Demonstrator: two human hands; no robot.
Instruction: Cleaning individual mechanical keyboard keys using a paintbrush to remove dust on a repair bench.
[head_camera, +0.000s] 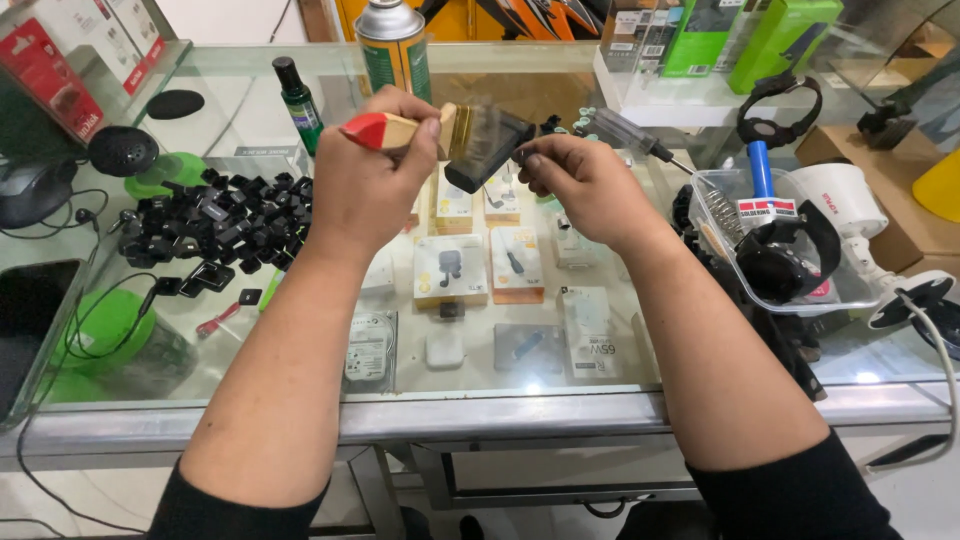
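1. A person stands at a glass counter (300, 400), both bare forearms reaching out over it.
2. The left hand (375, 180) is closed around a paintbrush (400, 128) with a red-and-wood handle; its bristles are blurred, pressed against a small dark device.
3. The right hand (580, 180) pinches that small dark device (490, 148) by one end, fingers curled shut on it, holding it in the air above the middle of the counter toward the far edge — not resting on the glass.
4. The step in hand looks like dusting the device with the brush. The next stroke seems to call for a steady pinch from the right hand and perhaps a turn of the device to bring another face to the bristles.
5. Near the left edge lies a heap of black keycaps (225, 215) beside a green dish (110, 330).
6. At the far edge stand a spray can (393, 45) and a small green bottle (298, 100).
7. Toward the right edge sits a clear tub (860, 290) with a soldering iron (760, 170) — and a black wristwatch.
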